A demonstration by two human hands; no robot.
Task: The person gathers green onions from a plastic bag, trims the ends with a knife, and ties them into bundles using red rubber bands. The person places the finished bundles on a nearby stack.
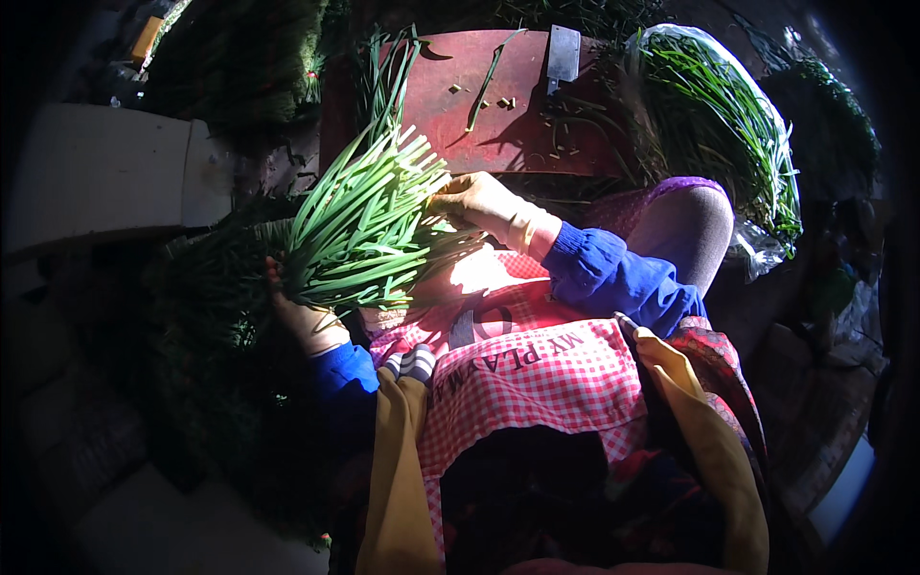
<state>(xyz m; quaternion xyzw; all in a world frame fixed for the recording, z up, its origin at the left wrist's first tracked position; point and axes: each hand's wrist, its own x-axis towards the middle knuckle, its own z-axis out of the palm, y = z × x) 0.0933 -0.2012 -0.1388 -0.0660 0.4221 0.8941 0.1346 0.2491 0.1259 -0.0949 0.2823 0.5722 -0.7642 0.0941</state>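
A large bunch of long flat green leaves, which look like garlic chives [359, 237], lies over my lap in bright sun. My left hand [309, 323] grips it from the left and below; the leaves hide most of those fingers. At the bunch's pale upper-right ends, my right hand [478, 201], in what looks like a thin tan glove, has its fingers pinched together on some stalks. Beyond the bunch is a worn red board [460, 65] bearing a loose stalk [492, 79] and short cut pieces. A cleaver [564, 54] rests flat near its far right side.
More leaves [381, 86] lie over the board's left side. To the right stands a clear plastic bag [740, 54] filled with chives [719, 122]. A pale box-like surface [108, 165] is at the left. Dark heaps of greens [237, 57] sit at the far left.
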